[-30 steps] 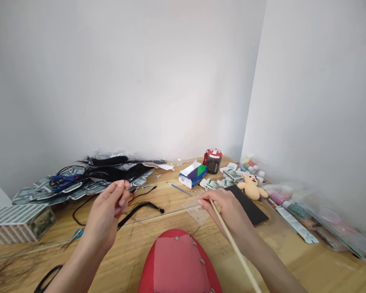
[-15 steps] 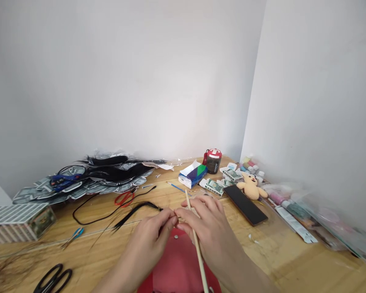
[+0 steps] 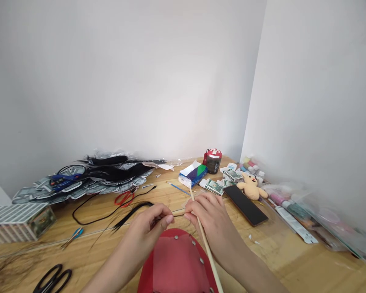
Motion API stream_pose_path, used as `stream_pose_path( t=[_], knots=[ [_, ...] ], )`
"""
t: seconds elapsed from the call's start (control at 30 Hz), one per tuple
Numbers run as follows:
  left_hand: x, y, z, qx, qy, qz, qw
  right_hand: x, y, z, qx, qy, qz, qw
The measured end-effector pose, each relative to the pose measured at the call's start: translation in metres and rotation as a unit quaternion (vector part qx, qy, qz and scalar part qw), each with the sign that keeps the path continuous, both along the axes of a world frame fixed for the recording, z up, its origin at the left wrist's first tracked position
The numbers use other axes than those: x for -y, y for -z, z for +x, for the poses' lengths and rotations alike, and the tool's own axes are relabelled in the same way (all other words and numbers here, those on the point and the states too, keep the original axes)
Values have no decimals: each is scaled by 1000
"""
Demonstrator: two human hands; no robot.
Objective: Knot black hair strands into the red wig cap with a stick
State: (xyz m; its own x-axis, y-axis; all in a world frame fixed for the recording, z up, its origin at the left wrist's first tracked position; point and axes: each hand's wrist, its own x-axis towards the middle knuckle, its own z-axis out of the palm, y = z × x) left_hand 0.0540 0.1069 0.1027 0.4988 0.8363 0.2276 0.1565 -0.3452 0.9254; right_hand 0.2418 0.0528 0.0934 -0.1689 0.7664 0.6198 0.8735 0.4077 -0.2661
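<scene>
My left hand (image 3: pixel 154 228) is closed, its thumb and index finger pinching one end of a thin dark strand (image 3: pixel 179 215). The strand runs across to the fingertips of my right hand (image 3: pixel 210 226), which are also closed on it. A long pale wooden stick (image 3: pixel 208 250) slants through the right hand, passing between its fingers. Below both hands sits a rounded red form (image 3: pixel 177 264) with a lighter red patch and several round metal pinheads along its edge. Beyond the left hand, a lock of black hair (image 3: pixel 133 212) lies on the table. The palms are hidden.
Black-handled scissors (image 3: pixel 53 278), small blue scissors (image 3: pixel 76 234) and a black cable (image 3: pixel 79 221) lie left. More black hair (image 3: pixel 118 173) rests at the back left. A phone (image 3: pixel 245 205), a crocheted doll (image 3: pixel 251 186) and a tissue pack (image 3: pixel 193 175) stand right of centre.
My hands have moved apart, the left one leftward, with the thin strand now stretched between them. The stick has shifted slightly right, and more of the red form shows.
</scene>
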Motion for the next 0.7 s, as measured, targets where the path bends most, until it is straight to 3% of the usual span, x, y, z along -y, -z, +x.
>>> stream_pose_path(
  t=[0.2, 0.4, 0.53, 0.7],
  knots=[
    [4, -3, -4, 115, -11, -104, 988, -2, 7, -12, -31, -41, -20, 998],
    [8, -4, 3, 194, 37, -203, 959, -5, 11, -18, -102, -82, -56, 990],
    [8, 0, 9, 218, 18, -198, 955, -2, 7, -14, -154, -96, -87, 980],
    [7, 7, 13, 175, -20, -135, 975, 2, -3, -8, -239, -92, -115, 960]
  ],
)
